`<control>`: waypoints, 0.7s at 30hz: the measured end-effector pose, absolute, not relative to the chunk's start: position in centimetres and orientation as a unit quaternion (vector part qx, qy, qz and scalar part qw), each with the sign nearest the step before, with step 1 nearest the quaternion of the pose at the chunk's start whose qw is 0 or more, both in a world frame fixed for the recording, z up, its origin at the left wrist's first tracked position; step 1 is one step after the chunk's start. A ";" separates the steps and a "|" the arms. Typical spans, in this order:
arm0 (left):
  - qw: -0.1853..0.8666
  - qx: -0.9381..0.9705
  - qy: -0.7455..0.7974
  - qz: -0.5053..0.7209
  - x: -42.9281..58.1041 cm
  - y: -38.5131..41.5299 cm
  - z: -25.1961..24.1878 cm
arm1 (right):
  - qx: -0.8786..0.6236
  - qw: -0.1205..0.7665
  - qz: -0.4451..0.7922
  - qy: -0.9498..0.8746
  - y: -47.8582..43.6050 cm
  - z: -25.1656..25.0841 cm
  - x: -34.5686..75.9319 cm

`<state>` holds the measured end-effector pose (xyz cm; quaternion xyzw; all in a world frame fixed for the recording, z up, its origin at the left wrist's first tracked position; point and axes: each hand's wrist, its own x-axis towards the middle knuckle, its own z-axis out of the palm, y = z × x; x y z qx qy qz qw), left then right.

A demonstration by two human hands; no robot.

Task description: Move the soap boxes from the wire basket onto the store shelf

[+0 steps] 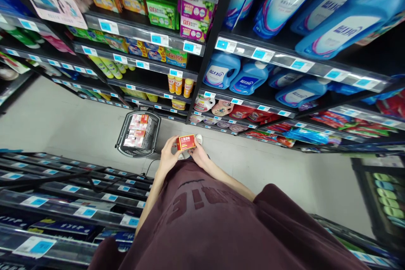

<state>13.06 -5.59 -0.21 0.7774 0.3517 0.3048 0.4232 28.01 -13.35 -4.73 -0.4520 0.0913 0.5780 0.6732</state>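
Between the far shelves and the near-left shelves, a left hand and a right hand share a red box.
Head view: the fingers narrow on the box's left and right ends, holding it above the floor; on the left stands a basket with red-and-white boxes inside. Only the fingers seem to bear the weight, so a loosened pinch could let the box slip toward the white shoe. A fall leftward might strike the basket's rim or knock its contents askew. Near-left shelves flank the left forearm; an elbow swung outward could bump them and jolt the grip.
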 end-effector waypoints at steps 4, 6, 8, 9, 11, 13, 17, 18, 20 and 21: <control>0.406 0.786 0.339 0.319 13.0 -5.7 0.0 | -0.479 0.664 0.570 0.070 -13.4 -5.0 27.9; 0.398 0.791 0.330 0.327 13.0 -5.9 0.3 | -0.489 0.654 0.575 0.054 -13.4 -4.9 27.8; 0.395 0.793 0.318 0.336 13.0 -6.0 0.5 | -0.489 0.643 0.589 0.031 -13.5 -4.5 27.6; 0.396 0.794 0.312 0.339 13.0 -6.0 0.6 | -0.483 0.636 0.602 0.017 -13.5 -4.1 27.6; 0.398 0.796 0.305 0.339 13.0 -6.1 0.7 | -0.466 0.621 0.630 -0.020 -13.6 -3.4 27.3; 0.400 0.798 0.304 0.332 13.0 -6.2 0.8 | -0.449 0.603 0.656 -0.066 -13.8 -2.7 27.1; 0.407 0.802 0.301 0.317 13.0 -6.3 1.2 | -0.421 0.592 0.678 -0.112 -14.0 -2.1 26.9; 0.409 0.803 0.297 0.314 13.1 -6.3 1.3 | -0.415 0.597 0.678 -0.110 -14.1 -2.1 26.9; 0.416 0.805 0.291 0.308 13.2 -6.4 1.6 | -0.400 0.609 0.678 -0.096 -14.2 -2.3 26.8; 0.420 0.805 0.289 0.303 13.2 -6.5 1.6 | -0.390 0.613 0.683 -0.084 -14.2 -2.4 26.8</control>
